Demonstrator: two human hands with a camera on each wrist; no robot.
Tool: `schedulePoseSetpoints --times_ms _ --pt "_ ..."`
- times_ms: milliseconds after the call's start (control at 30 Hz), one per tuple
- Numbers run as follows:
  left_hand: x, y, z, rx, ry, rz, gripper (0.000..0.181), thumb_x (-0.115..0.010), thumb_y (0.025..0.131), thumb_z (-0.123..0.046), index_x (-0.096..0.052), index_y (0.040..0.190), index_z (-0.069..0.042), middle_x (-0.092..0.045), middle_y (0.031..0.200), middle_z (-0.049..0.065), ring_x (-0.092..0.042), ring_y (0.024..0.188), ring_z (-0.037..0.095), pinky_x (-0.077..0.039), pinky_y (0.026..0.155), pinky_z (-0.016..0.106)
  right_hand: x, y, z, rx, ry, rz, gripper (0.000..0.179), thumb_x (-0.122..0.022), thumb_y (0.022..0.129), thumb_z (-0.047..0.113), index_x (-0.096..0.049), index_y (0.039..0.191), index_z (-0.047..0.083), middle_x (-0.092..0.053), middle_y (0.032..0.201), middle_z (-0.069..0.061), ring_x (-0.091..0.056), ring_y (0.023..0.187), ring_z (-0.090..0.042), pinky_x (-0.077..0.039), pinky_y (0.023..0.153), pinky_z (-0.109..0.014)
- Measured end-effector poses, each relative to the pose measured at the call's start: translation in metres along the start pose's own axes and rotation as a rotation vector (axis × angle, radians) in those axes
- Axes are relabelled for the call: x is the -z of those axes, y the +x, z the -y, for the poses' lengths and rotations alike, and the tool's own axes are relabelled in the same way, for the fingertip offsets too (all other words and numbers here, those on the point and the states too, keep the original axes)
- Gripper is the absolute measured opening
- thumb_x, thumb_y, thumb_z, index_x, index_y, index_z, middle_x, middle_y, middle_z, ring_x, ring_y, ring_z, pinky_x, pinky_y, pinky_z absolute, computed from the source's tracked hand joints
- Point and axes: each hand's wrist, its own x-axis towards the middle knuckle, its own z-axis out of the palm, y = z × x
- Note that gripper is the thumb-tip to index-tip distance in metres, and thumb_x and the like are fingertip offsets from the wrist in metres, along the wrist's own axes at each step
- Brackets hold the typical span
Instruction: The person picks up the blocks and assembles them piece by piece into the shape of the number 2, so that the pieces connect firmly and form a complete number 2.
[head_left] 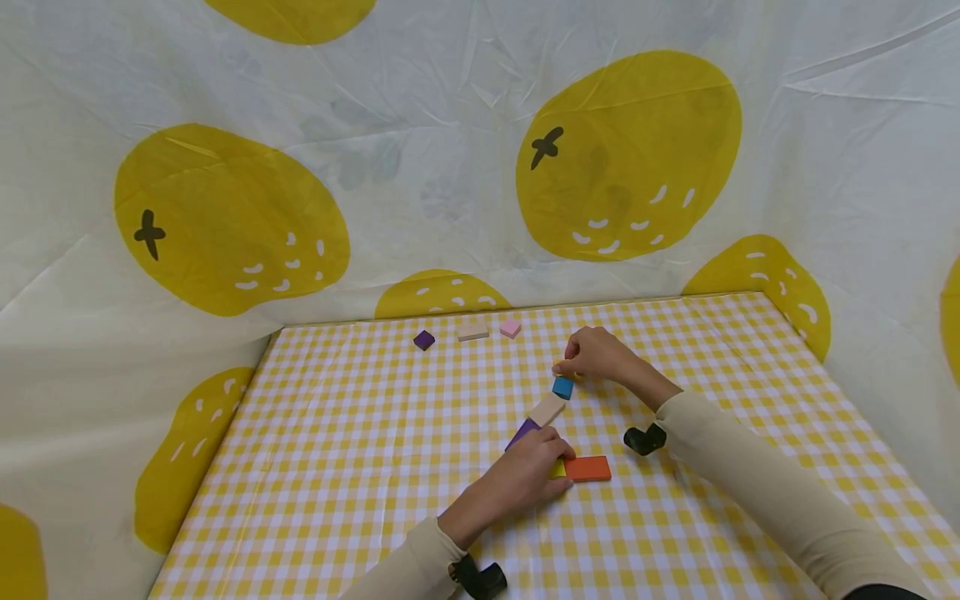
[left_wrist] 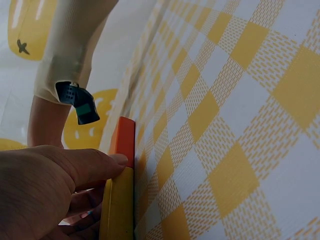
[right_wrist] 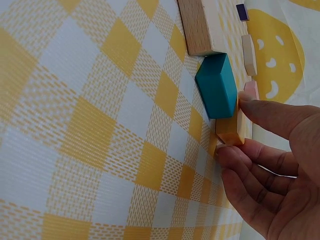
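Observation:
My left hand (head_left: 525,473) grips a yellow block (left_wrist: 118,205), thumb on one side and fingers on the other. The thumb tip lies at the seam where an orange block (head_left: 588,468) meets the yellow one end to end. Partly covered by that hand is a purple block (head_left: 522,433). Beyond it lie a plain wood block (head_left: 547,410) and a blue block (head_left: 562,387), forming a slanting row. At the row's far end my right hand (head_left: 597,354) pinches a yellow-orange block (right_wrist: 231,127) between thumb and fingers, up against the blue one.
Toward the back edge of the checked tabletop (head_left: 337,467) lie a dark purple block (head_left: 423,340), a flat wood block (head_left: 473,333) and a pink block (head_left: 511,328). Behind the table hangs a white sheet (head_left: 435,167) printed with yellow fruit. Black wrist devices (head_left: 645,439) jut below both sleeves.

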Motion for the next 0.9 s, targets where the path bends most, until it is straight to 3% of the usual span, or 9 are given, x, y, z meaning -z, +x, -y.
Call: schedulePoseSetpoints --times_ms 233,533,900 --pt "0.0 0.0 0.001 0.0 0.014 0.004 0.028 -0.078 0.091 -0.026 -0.072 0.113 -0.009 -0.063 0.109 -0.001 -0.06 0.099 0.008 -0.046 0.09 0.015 0.001 0.001 0.001 0.008 -0.006 0.004 0.027 -0.081 0.087 0.032 -0.074 0.076 0.009 -0.066 0.067 -0.003 -0.051 0.057 -0.014 -0.041 0.055 -0.028" --pt "-0.001 0.001 0.001 -0.018 0.029 0.003 0.028 -0.079 0.09 -0.027 -0.073 0.112 -0.009 -0.064 0.106 -0.001 -0.06 0.096 0.008 -0.046 0.087 0.013 0.008 0.006 0.0 -0.013 -0.002 -0.002 0.026 -0.078 0.091 0.034 -0.074 0.088 0.008 -0.07 0.076 -0.004 -0.058 0.061 -0.015 -0.045 0.057 -0.03" --pt "-0.001 0.001 0.002 -0.027 0.031 0.0 0.029 -0.079 0.09 -0.028 -0.073 0.112 -0.01 -0.064 0.106 -0.001 -0.06 0.095 0.008 -0.045 0.087 0.013 0.007 0.025 0.001 0.08 -0.026 -0.09 0.034 -0.075 0.093 0.032 -0.073 0.109 0.002 -0.072 0.098 -0.009 -0.067 0.088 -0.023 -0.055 0.079 -0.043"
